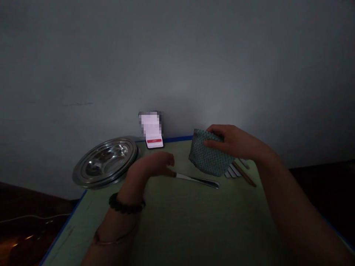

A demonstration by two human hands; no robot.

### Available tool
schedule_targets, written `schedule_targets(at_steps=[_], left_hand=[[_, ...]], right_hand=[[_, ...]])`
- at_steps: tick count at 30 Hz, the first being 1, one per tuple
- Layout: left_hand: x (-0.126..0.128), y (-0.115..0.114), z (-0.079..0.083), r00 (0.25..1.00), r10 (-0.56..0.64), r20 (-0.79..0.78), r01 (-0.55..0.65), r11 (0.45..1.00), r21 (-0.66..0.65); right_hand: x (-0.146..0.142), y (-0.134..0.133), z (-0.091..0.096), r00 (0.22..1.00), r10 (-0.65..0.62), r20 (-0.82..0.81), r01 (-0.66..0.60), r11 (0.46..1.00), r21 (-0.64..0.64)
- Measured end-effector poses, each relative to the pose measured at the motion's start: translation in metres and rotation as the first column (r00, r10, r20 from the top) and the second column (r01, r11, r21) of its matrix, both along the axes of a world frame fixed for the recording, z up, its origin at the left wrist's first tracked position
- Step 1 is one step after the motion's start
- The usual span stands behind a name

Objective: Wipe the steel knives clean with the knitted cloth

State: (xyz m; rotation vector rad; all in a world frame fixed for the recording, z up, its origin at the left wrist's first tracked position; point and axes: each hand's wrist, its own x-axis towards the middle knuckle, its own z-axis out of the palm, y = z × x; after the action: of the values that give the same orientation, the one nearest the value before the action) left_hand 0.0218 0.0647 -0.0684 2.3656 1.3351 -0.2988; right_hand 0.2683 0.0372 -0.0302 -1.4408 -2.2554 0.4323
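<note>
My left hand [151,166] is curled over the near end of a metal knife or spoon [198,180] that lies flat on the green table [180,221]; its fingers are closed round that end. A dark bead bracelet sits on that wrist. My right hand [234,142] is raised just above the table's far right part and grips a folded teal woven cloth [208,157] between thumb and fingers. The cloth hangs over the far tip of the utensil.
Stacked steel plates [107,162] rest at the table's far left corner. A lit phone [152,130] leans against the grey wall. Chopsticks and pale utensils [240,170] lie behind the cloth. The table has a blue edge; dark floor lies on both sides.
</note>
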Motion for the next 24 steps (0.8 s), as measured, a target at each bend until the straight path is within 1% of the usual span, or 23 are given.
schedule_targets(at_steps=[2,4,9,12,15,17,20,22,24], left_hand=[[0.005,0.001,-0.008,0.998,0.002,-0.060,-0.002,1.000,0.008],[0.011,0.001,-0.012,0.995,-0.018,-0.103,0.018,1.000,0.004],[0.020,0.003,-0.015,0.982,-0.068,-0.176,0.062,0.997,-0.042],[0.019,0.003,-0.016,0.982,-0.078,-0.174,0.070,0.996,-0.054],[0.015,0.001,-0.015,0.988,-0.083,-0.128,0.075,0.995,-0.069],[0.013,0.000,-0.011,0.992,-0.100,-0.080,0.093,0.992,-0.085],[0.007,-0.002,0.003,0.992,-0.129,0.007,0.129,0.987,-0.099],[0.002,-0.005,0.015,0.990,-0.131,0.058,0.136,0.986,-0.097],[-0.005,-0.008,0.027,0.989,-0.117,0.096,0.125,0.989,-0.084]], right_hand=[[0.000,0.001,0.000,1.000,-0.004,0.001,0.004,1.000,-0.023],[-0.001,0.001,0.000,1.000,0.004,0.010,-0.004,0.999,-0.032],[-0.001,0.002,-0.001,0.999,0.018,0.030,-0.018,1.000,-0.014],[-0.001,0.002,-0.001,1.000,0.005,0.024,-0.004,1.000,-0.011],[-0.001,0.001,0.000,0.999,-0.031,0.009,0.031,0.999,0.010],[-0.002,0.001,0.000,0.998,-0.060,-0.015,0.061,0.998,0.023],[-0.004,0.002,-0.001,0.996,-0.081,-0.035,0.083,0.995,0.057],[-0.007,0.001,-0.002,0.999,-0.040,-0.015,0.041,0.997,0.061],[-0.011,-0.001,-0.002,0.999,0.045,0.022,-0.045,0.999,0.018]])
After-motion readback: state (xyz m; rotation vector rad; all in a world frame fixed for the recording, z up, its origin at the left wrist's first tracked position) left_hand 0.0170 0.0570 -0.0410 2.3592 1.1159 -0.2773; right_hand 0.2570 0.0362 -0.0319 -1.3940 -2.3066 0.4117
